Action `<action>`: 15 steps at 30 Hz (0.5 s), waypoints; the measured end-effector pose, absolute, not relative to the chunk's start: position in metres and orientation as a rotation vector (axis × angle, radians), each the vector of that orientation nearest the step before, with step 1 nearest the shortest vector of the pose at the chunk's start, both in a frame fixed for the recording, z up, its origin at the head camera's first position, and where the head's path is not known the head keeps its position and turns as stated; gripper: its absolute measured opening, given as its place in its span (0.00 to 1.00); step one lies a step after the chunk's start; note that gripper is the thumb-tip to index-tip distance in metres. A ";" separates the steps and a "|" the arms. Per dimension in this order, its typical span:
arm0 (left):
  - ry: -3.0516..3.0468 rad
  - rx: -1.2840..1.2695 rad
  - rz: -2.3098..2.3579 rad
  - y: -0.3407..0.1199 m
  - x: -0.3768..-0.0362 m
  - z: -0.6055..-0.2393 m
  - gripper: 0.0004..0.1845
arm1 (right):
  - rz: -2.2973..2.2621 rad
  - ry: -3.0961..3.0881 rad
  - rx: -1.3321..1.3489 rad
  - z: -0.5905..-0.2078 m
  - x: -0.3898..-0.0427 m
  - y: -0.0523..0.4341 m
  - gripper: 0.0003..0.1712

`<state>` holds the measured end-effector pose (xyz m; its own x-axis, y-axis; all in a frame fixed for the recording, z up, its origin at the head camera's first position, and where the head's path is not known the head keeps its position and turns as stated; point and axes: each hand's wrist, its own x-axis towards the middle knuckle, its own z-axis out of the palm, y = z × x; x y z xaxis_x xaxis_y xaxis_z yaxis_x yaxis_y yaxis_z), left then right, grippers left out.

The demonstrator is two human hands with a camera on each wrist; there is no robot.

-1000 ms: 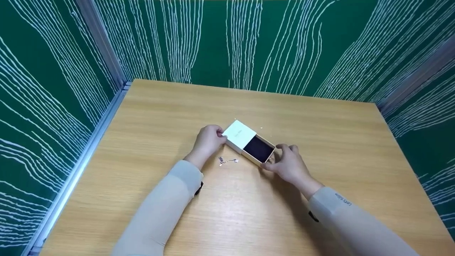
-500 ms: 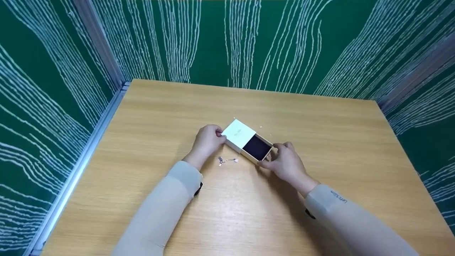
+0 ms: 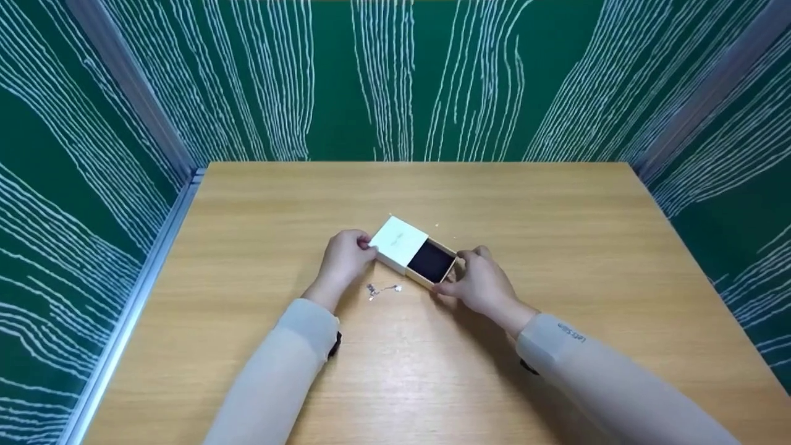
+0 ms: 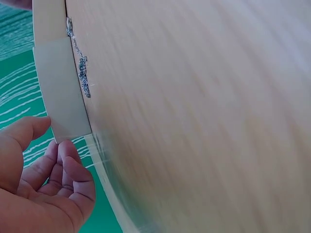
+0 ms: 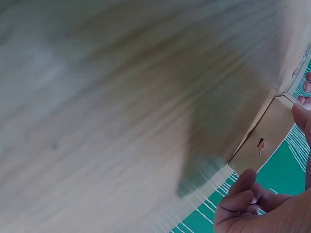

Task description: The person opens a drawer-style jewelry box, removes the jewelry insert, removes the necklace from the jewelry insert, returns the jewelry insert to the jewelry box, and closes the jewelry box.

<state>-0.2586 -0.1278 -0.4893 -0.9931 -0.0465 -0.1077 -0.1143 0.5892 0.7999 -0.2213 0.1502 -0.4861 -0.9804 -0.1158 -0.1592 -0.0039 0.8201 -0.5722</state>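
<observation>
white sliding box (image 3: 400,240) | flat on table, angled | black-lined drawer (image 3: 431,261) partly pulled out

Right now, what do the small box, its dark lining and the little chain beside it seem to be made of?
The box looks like matte white card: flat faces, crisp folded edges. Its tray has a black, non-shiny lining, perhaps velvet or foam; too small to tell. The chain glints silver, so probably metal. The table shows light wood grain, perhaps laminate.

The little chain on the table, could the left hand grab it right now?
Probably yes. The little chain lies bare on the table just beside the left hand, nothing covering it. But that hand's grip is on the white box, so it must let go first.
</observation>
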 end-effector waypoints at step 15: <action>2.740 -0.127 1.383 -0.130 -0.265 -0.494 0.09 | -0.864 2.825 -0.123 -0.483 -0.227 0.148 0.61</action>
